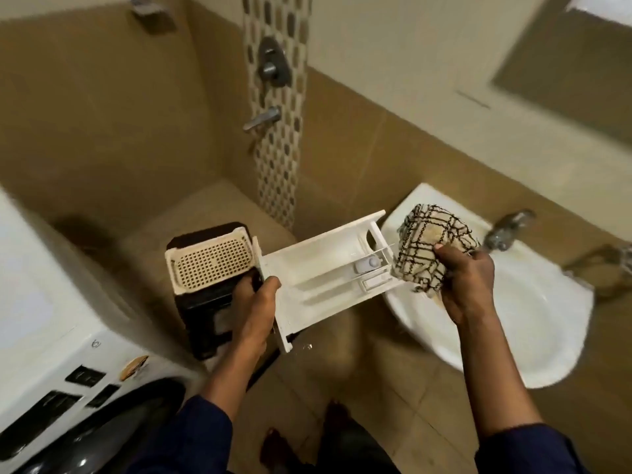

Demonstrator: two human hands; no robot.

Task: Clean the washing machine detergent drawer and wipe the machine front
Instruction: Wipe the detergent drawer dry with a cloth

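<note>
The washing machine point(51, 336) is seen at the lower left, nearest the camera. Beyond it, the white detergent drawer point(318, 268) is held in the air, with the fingers of the left hand point(254, 309) clamped on its near end. A checked cloth point(431, 248) is gripped in the curled fingers of the right hand point(468, 282) at the drawer's far end, over the basin point(513, 319).

Dim, warm indoor light tints everything tan. The white sink point(533, 319) at four o'clock and the washing machine point(34, 295) at eight o'clock wash out pale. Motion blur smears the tap point(506, 230) at three o'clock; wide-angle distortion bends the walls point(102, 114) at the edges.
</note>
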